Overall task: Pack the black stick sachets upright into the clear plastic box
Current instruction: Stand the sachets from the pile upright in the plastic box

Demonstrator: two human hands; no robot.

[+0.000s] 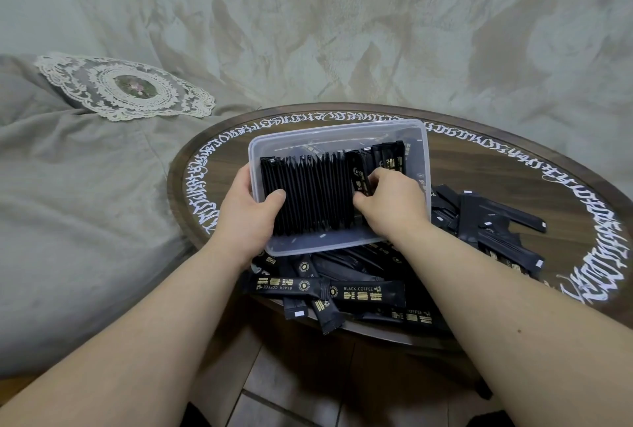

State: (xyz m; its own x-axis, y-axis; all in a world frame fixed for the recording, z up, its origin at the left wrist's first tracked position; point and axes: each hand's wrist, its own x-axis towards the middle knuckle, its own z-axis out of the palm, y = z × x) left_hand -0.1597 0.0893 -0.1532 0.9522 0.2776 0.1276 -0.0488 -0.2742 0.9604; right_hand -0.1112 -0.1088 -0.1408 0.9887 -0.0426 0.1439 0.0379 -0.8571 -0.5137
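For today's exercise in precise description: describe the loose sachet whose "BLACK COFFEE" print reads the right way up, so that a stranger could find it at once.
Start at the round wooden table with white lettering around its rim, then find the clear plastic box. Nearer the person than the box lies a heap of loose sachets. The sachet lies flat along the heap's near edge; its left neighbour's print is upside down.

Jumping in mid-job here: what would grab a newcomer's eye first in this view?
The clear plastic box at the centre of the round wooden table, with a tight row of black stick sachets standing in it. Both hands are in it: left hand bracing the row's left end, right hand at its right end. Loose sachets lie heaped in front.
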